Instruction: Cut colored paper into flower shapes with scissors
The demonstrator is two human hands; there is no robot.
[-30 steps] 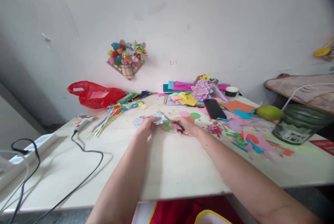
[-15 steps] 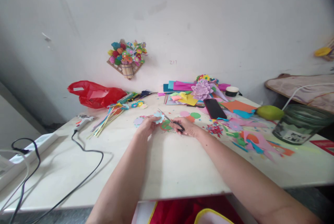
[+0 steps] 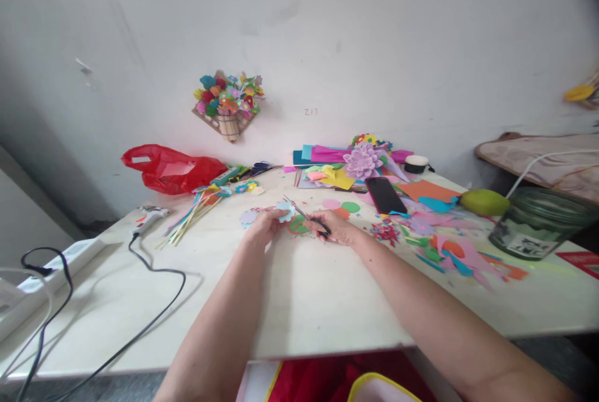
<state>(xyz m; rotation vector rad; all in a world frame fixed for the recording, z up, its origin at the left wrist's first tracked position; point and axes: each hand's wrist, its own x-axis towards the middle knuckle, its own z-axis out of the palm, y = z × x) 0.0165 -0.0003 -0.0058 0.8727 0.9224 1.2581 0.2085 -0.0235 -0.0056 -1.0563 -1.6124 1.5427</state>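
Between the fingers of my left hand [image 3: 265, 225] is a light blue paper flower [image 3: 286, 210] with a scalloped edge. My right hand [image 3: 337, 227] is closed around the black handles of a pair of scissors [image 3: 321, 226], whose blades point up and left at the flower's edge. Just left of my left hand lies a pale lilac scalloped piece [image 3: 248, 218]. A green paper piece [image 3: 298, 225] with red scraps about it lies on the table under the scissors. Behind my right hand are a pink disc [image 3: 330, 204] and a green disc [image 3: 350, 207].
A glue gun [image 3: 152, 220] trails its cord on the left, near a power strip [image 3: 60, 264]. Behind are a red plastic bag [image 3: 171, 171] and paper strips [image 3: 196, 218]. On the right lie a phone [image 3: 385, 196], coloured scraps [image 3: 456, 255] and a glass jar [image 3: 538, 224].
Almost nothing differs. The light blue flower and the scissors have shifted very slightly; both hands keep their hold.
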